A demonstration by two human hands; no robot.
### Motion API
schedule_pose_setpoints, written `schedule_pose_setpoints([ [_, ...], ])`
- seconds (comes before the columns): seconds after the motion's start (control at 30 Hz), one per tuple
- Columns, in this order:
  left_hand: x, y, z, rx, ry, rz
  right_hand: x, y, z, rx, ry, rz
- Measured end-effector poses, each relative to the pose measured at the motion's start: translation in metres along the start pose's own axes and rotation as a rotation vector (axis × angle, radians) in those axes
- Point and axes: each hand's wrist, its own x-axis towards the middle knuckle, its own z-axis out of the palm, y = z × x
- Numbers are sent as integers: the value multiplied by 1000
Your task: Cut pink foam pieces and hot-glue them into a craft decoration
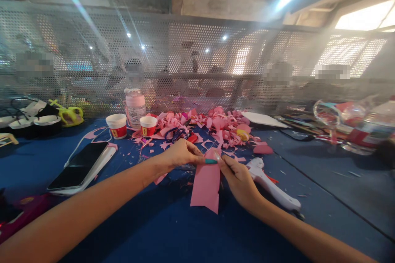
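A strip of pink paper (pixel 206 187) hangs upright in front of me, its lower edge uneven. My left hand (pixel 182 154) pinches its upper left side with thumb and fingers. On the upper right side, my right hand (pixel 240 177) closes on the same paper. A small teal piece (pixel 210 161) lies across the paper at the left fingertips; I cannot tell whether it is a nail or a tool. Just beyond both hands spreads a heap of pink paper scraps (pixel 226 125). A white glue gun (pixel 276 189) lies right of my right hand.
Left on the blue table (pixel 148 230) lie a phone (pixel 80 165) and two paper cups (pixel 117 126), with a pink-banded bottle (pixel 135 107) behind. A white tray (pixel 263 119) and a large plastic bottle (pixel 370 129) stand to the right. A perforated metal screen (pixel 197 49) closes off the back.
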Motion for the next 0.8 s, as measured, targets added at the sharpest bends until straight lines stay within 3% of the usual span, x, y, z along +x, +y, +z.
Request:
schedule_pose_setpoints([
  [0.4,3,-3,-1,-8,-38,36,-1,-2,-1,-35,22,-29],
  [0.57,0,4,-4,39,-155,75,0,-2,0,-24,34,11],
  [0.8,-1,10,-8,17,-196,40,1,-1,0,-37,50,5],
])
